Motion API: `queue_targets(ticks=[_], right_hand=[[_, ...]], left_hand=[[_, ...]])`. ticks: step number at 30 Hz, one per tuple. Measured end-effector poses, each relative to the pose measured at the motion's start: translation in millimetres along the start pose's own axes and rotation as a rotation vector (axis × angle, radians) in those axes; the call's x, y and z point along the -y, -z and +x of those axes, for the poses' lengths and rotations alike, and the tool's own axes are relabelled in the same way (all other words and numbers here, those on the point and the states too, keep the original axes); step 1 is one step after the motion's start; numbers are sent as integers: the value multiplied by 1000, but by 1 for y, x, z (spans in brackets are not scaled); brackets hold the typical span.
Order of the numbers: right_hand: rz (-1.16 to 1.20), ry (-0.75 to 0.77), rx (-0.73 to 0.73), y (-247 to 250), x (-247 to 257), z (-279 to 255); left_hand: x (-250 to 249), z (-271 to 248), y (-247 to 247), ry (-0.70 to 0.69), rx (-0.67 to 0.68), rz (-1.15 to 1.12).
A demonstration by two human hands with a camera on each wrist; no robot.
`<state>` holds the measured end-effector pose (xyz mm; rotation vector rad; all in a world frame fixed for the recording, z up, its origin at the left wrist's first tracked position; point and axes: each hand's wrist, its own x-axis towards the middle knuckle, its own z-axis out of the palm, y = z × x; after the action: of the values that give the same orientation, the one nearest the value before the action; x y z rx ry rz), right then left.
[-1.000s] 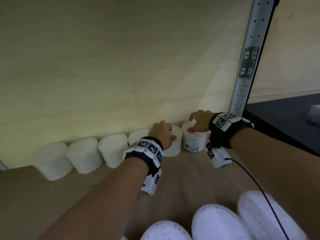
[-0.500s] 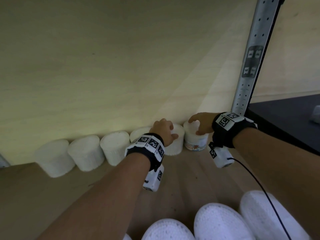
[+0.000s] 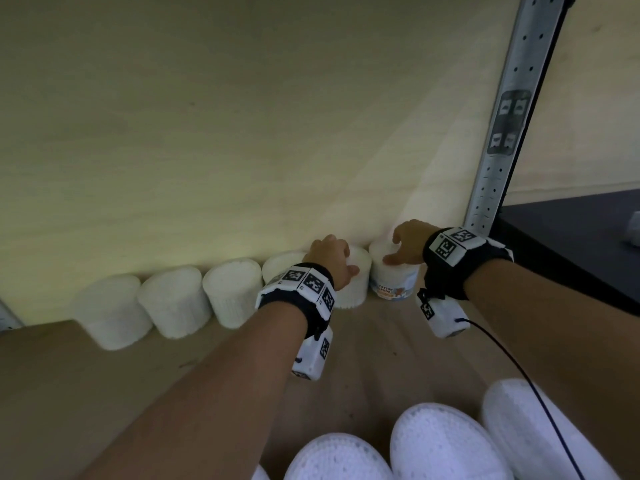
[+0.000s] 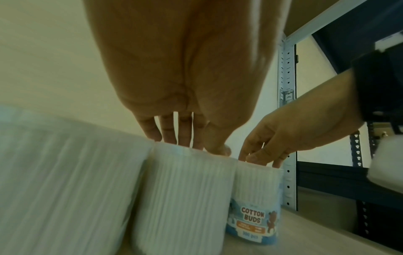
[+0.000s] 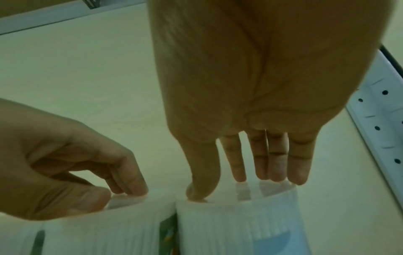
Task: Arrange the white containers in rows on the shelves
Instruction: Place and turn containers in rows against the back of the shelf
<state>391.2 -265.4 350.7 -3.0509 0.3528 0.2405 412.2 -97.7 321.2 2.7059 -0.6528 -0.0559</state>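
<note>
Containers (image 3: 173, 299) are standing in a row along the shelf (image 3: 104, 393) back; the left hand (image 3: 330, 261) is pinching the lid rim of the plain container (image 3: 356, 289) under it, while the right hand (image 3: 410, 244) is clasping the top of the labelled container (image 3: 398, 275) under it, just beside the plain one. Four more are sitting left of the left hand.

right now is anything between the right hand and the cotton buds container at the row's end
Nothing visible: the right hand grips the cotton buds container by its top, thumb in front, fingers behind. The left hand grips its neighbour.
</note>
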Motion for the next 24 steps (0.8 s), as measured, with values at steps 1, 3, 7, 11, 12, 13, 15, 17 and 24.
queue_targets(ticks=[1,3,7,11,12,13,15,17,24], right_hand=[[-3,1,-3,0,1,1],[-11,15,4,2,1,0],[-35,63,40,6,-1,2],[-44,99,25,7,-2,-1],[-43,105,18,7,-2,-2],[-42,111,14,7,-3,-2],[-45,119,14,7,-4,-2],[-49,126,18,6,-4,-1],[-42,141,35,3,-8,6]], left_hand=[[0,0,0,1,1,1],[0,-1,0,3,3,2],[1,-1,0,-5,5,7],[0,-1,1,-5,12,13],[0,-1,1,-6,15,14],[0,-2,1,-6,17,14],[0,-2,1,-7,19,18],[-1,-3,1,-10,23,26],[-1,-3,11,-58,79,26]])
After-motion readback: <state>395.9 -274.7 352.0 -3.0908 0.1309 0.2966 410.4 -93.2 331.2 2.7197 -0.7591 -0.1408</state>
